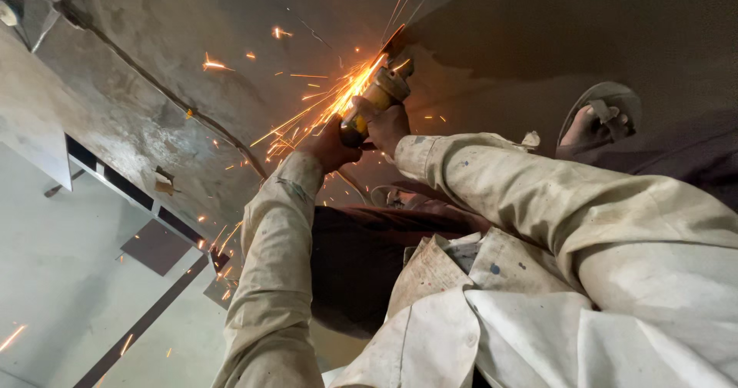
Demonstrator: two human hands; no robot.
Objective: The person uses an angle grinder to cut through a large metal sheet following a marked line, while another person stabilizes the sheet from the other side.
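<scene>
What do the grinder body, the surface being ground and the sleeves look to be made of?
Grinder: yellow casing, probably plastic, scuffed; both the left hand and the right hand grip it. Ground surface: likely bare metal, dull grey, since orange sparks fly from the contact point. Sleeves: woven cloth, off-white, creased and stained.

Yellow grinder [382, 92], orange sparks [323, 107]

Dim workshop | stained grey concrete floor [154, 73] | pale metal sheets [46, 234] at left | sandalled foot [596, 123] at right
</scene>
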